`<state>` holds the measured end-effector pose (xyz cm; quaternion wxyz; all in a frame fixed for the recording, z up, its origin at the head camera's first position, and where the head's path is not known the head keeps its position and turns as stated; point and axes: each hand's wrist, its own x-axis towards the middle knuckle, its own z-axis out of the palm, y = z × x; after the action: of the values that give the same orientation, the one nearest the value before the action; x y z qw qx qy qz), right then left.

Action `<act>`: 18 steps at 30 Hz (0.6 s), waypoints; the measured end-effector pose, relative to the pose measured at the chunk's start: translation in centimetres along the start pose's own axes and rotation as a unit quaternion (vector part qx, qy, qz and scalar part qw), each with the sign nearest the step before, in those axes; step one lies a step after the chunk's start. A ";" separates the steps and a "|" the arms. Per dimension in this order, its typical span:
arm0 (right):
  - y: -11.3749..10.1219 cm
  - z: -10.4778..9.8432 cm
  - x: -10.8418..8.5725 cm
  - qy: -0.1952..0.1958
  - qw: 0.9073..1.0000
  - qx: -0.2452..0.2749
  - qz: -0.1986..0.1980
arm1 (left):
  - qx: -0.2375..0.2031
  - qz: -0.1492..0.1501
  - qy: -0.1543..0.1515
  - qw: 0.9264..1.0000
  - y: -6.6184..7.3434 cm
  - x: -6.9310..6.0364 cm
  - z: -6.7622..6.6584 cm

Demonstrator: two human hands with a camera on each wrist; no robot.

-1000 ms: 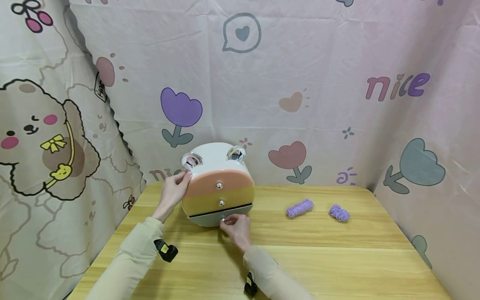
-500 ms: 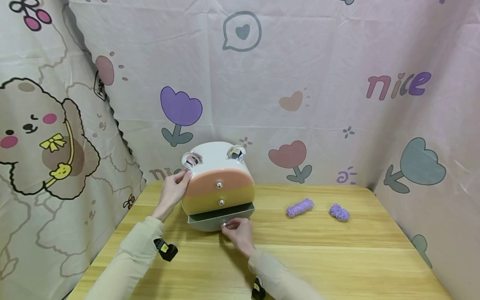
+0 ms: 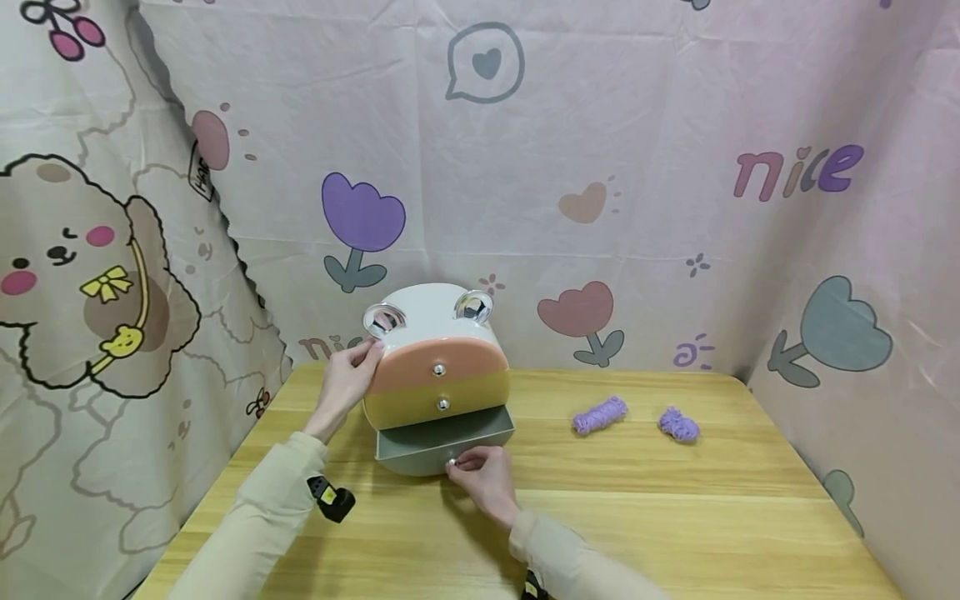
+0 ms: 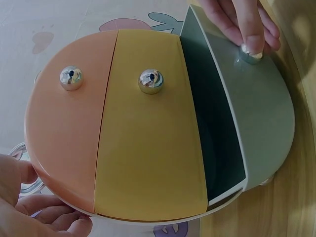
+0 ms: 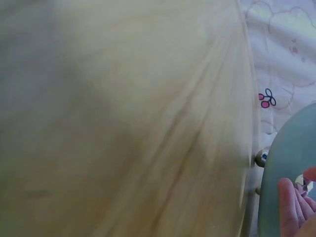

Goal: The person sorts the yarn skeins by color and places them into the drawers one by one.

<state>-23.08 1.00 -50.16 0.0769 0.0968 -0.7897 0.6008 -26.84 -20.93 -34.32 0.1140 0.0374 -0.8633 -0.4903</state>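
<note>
A small rounded drawer box (image 3: 431,321) with a white top, two silver ring-shaped eyes and orange and yellow fronts stands on the table. Its bottom grey-green drawer (image 3: 408,463) is pulled partway out; the part of its inside that shows holds nothing visible. My right hand (image 3: 487,483) pinches that drawer's silver knob (image 4: 251,55) between thumb and fingers. At the box's upper left side, my left hand (image 3: 347,387) grips the edge, its fingers curled against the side in the left wrist view. The right wrist view catches only some fingertips (image 5: 289,205) near the knob.
Two purple yarn bundles, a longer one (image 3: 600,416) and a rounder one (image 3: 678,425), lie on the wooden table (image 3: 637,508) to the right of the box. A printed cloth (image 3: 652,108) hangs behind and around the table.
The bottom drawer has slid out toward me, from a narrow gap to partway open. My right hand has moved with its knob, toward me and slightly right. The left hand has stayed put.
</note>
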 end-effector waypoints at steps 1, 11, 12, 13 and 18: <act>0.0 -0.1 -0.1 -0.001 1.000 0.000 0.002 | 0.000 0.000 0.000 1.000 0.0 0.0 0.0; -0.3 -0.9 -1.2 -0.023 1.000 0.003 0.005 | -0.001 0.000 -0.002 1.000 0.1 0.0 0.0; -0.4 -1.0 -1.2 -0.025 1.000 0.003 0.010 | -0.001 0.001 -0.002 1.000 0.1 0.0 0.0; -0.4 -1.0 -1.3 -0.026 1.000 0.001 0.010 | 0.000 0.001 -0.002 1.000 0.1 0.0 0.0; -0.5 -1.3 -1.6 -0.035 0.999 0.000 0.019 | 0.000 0.002 -0.002 1.000 0.1 0.0 0.0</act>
<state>-21.36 2.24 -49.71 0.0380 0.1031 -0.7934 0.5988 -26.83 -20.87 -34.24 0.1136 0.0346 -0.8635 -0.4902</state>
